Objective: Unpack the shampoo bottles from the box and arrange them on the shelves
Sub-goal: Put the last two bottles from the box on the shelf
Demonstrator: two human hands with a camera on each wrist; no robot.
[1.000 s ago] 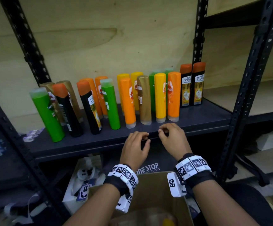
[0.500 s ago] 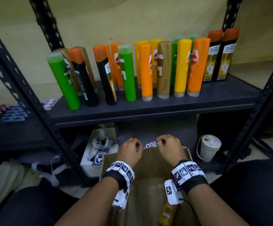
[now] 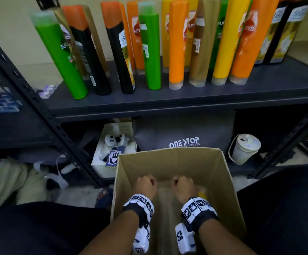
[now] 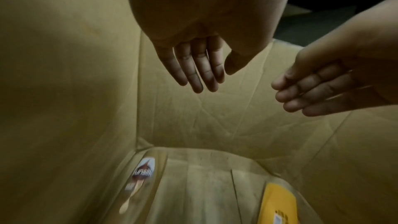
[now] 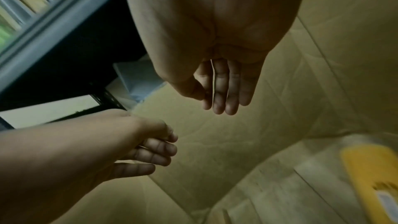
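Note:
Both hands reach down inside the open cardboard box [image 3: 223, 173], side by side and empty. My left hand [image 3: 145, 184] has relaxed fingers [image 4: 198, 67] pointing down at the box floor. My right hand [image 3: 183, 185] also hangs loose, its fingers [image 5: 224, 91] holding nothing. On the box floor lie a tan bottle [image 4: 140, 178] along the left wall and a yellow bottle [image 4: 277, 205] on the right, the latter also seen as the yellow bottle [image 5: 372, 173]. Several green, black, orange, yellow and tan shampoo bottles [image 3: 175, 43] stand in rows on the dark shelf [image 3: 186, 100].
Black perforated shelf uprights [image 3: 44, 111] flank the shelf. Under it sit a grey "ONE STOP" bag [image 3: 184, 133], a white box of small items [image 3: 112, 144] and a white lidded tub [image 3: 245, 148]. My dark-clothed knees border the box on both sides.
My hands dropped from the shelf edge to the box rim and now down into the box. The head view tilted downward.

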